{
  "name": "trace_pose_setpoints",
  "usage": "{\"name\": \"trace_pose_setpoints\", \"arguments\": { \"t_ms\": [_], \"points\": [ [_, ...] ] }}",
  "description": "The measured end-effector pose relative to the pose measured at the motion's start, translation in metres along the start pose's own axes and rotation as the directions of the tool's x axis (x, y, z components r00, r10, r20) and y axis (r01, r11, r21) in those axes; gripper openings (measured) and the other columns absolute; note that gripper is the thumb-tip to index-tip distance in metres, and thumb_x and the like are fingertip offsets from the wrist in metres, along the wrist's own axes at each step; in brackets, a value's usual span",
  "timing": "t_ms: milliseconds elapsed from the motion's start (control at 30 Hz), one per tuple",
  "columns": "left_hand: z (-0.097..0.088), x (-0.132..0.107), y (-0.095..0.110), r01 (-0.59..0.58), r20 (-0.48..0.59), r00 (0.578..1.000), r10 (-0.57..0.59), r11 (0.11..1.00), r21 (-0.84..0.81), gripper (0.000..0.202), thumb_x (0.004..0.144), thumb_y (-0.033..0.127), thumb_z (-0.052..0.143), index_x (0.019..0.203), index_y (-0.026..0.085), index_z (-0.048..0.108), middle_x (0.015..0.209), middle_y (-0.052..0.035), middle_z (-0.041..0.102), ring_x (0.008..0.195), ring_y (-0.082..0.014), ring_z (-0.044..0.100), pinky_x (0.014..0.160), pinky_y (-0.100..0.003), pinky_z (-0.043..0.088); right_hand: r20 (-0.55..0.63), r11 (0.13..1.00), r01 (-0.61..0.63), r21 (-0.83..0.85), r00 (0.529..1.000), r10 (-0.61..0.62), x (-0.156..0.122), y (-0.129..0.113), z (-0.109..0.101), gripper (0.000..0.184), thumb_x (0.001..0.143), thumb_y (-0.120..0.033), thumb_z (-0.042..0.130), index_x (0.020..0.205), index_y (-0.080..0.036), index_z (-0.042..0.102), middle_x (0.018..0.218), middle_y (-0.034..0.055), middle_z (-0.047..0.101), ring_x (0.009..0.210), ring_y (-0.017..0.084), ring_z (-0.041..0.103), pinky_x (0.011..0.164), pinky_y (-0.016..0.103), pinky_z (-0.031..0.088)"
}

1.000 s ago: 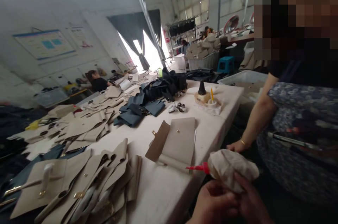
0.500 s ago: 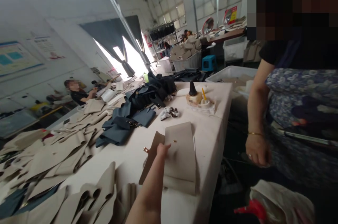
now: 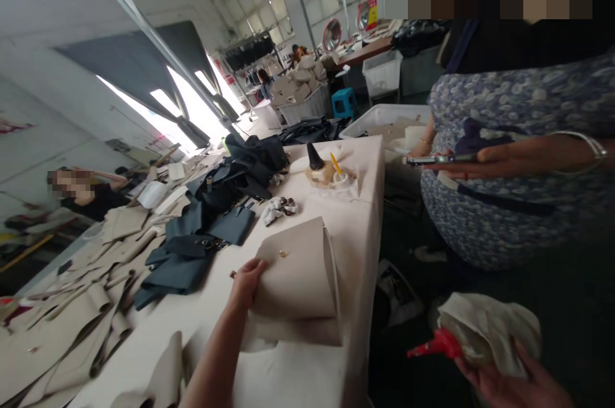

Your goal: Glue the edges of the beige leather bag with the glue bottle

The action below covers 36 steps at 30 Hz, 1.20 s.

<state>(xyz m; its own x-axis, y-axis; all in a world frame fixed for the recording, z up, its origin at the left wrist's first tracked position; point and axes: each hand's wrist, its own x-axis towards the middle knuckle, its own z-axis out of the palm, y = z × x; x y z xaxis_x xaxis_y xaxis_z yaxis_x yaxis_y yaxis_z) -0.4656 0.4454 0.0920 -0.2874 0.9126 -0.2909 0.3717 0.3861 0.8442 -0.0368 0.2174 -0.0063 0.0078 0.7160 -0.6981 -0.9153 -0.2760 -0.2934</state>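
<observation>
My left hand (image 3: 250,281) is closed on the left edge of a beige bag panel (image 3: 295,273) with a small gold clasp fitting. The panel stands tilted above the table, a folded flap beneath it. Low on the right, away from the table, my right hand (image 3: 521,373) is wrapped round a squeeze bottle (image 3: 473,337). It has a red pointed nozzle, and a pale cloth (image 3: 504,321) covers much of it.
Dark blue bag pieces (image 3: 192,254) and beige pieces (image 3: 72,325) lie to the left. A black-coned bottle (image 3: 314,157) and a cup (image 3: 341,182) stand near the far edge. Beside the table (image 3: 358,254), a person (image 3: 485,203) holds a phone (image 3: 439,159).
My left hand has gripped the bag panel's edge and turned it, with the flap now underneath. My right hand has come into view with the bottle. The other person has raised a phone.
</observation>
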Motion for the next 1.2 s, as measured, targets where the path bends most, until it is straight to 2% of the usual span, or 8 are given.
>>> {"name": "trace_pose_setpoints", "arguments": {
  "t_ms": [100,200,333,433,600,800,1033,1200],
  "points": [
    [-0.015,-0.014,0.018,0.050,0.068,0.997,-0.040,0.988,-0.149,0.032,0.064,0.034,0.077,0.088,0.014,0.069,0.076,-0.0049,0.073,0.062,-0.0172,0.063,0.057,-0.025,0.049,-0.128,0.994,-0.062,0.095,0.989,0.074,0.004,-0.005,0.003,0.022,0.065,-0.048,0.069,0.077,-0.030,0.074,0.086,0.0097,0.074,0.081,0.028,0.070,0.073,0.042,0.059],
    [-0.015,-0.026,0.026,0.147,0.130,0.984,-0.121,0.966,-0.214,0.031,0.059,0.029,0.081,0.082,0.012,0.069,0.070,-0.0056,0.072,0.057,-0.0164,0.062,0.053,-0.024,0.049,-0.186,0.987,0.023,0.162,0.983,0.007,0.006,-0.008,0.015,0.021,0.069,-0.039,0.066,0.088,-0.030,0.072,0.097,0.0074,0.073,0.091,0.026,0.069,0.077,0.040,0.059],
    [-0.011,-0.038,0.035,0.201,0.212,0.965,-0.154,0.955,-0.219,0.028,0.064,0.024,0.079,0.086,0.012,0.068,0.072,-0.0080,0.072,0.056,-0.0180,0.064,0.053,-0.026,0.050,-0.156,0.976,0.092,0.199,0.986,-0.061,0.008,-0.007,0.027,0.036,0.069,-0.034,0.068,0.105,-0.034,0.067,0.115,0.0032,0.069,0.097,0.025,0.067,0.078,0.040,0.059],
    [-0.008,-0.043,0.037,0.193,0.243,0.961,-0.135,0.954,-0.231,0.029,0.064,0.025,0.080,0.087,0.012,0.068,0.072,-0.0078,0.072,0.056,-0.0186,0.064,0.054,-0.027,0.051,-0.141,0.971,0.096,0.219,0.988,-0.066,0.011,-0.005,0.027,0.039,0.066,-0.036,0.072,0.105,-0.033,0.066,0.114,0.0023,0.069,0.094,0.024,0.067,0.076,0.041,0.060],
    [0.013,-0.031,0.014,0.162,0.273,0.958,-0.083,0.946,-0.281,0.037,0.055,0.033,0.085,0.081,0.012,0.069,0.072,-0.0055,0.072,0.059,-0.0166,0.063,0.056,-0.025,0.051,-0.076,0.963,0.126,0.237,0.991,-0.111,0.025,-0.001,0.029,0.045,0.062,-0.028,0.078,0.105,-0.032,0.065,0.110,-0.0001,0.070,0.094,0.022,0.066,0.078,0.040,0.059],
    [0.045,-0.011,-0.014,0.197,0.312,0.945,-0.095,0.928,-0.315,0.034,0.052,0.030,0.084,0.075,0.011,0.068,0.065,-0.0046,0.070,0.057,-0.0153,0.062,0.058,-0.024,0.049,-0.036,0.963,0.141,0.228,0.990,-0.137,0.057,-0.003,0.033,0.031,0.071,-0.029,0.075,0.100,-0.030,0.066,0.105,-0.0015,0.071,0.093,0.021,0.066,0.074,0.038,0.059],
    [0.038,-0.007,-0.019,0.216,0.306,0.947,-0.103,0.907,-0.363,0.033,0.056,0.030,0.083,0.078,0.012,0.066,0.066,-0.0053,0.071,0.060,-0.0175,0.064,0.060,-0.026,0.050,-0.061,0.966,0.226,0.123,0.974,-0.220,0.092,0.000,0.031,0.030,0.072,-0.026,0.076,0.099,-0.028,0.065,0.100,-0.0028,0.072,0.092,0.018,0.067,0.078,0.036,0.059],
    [0.033,-0.010,-0.022,0.234,0.313,0.943,-0.108,0.886,-0.401,0.031,0.058,0.028,0.082,0.080,0.012,0.067,0.069,-0.0057,0.072,0.058,-0.0168,0.064,0.059,-0.026,0.051,0.023,0.968,0.202,0.147,0.978,-0.208,0.092,0.002,0.039,0.034,0.070,-0.031,0.076,0.102,-0.029,0.066,0.108,-0.0019,0.070,0.105,0.021,0.063,0.088,0.040,0.055]
  ]
}}
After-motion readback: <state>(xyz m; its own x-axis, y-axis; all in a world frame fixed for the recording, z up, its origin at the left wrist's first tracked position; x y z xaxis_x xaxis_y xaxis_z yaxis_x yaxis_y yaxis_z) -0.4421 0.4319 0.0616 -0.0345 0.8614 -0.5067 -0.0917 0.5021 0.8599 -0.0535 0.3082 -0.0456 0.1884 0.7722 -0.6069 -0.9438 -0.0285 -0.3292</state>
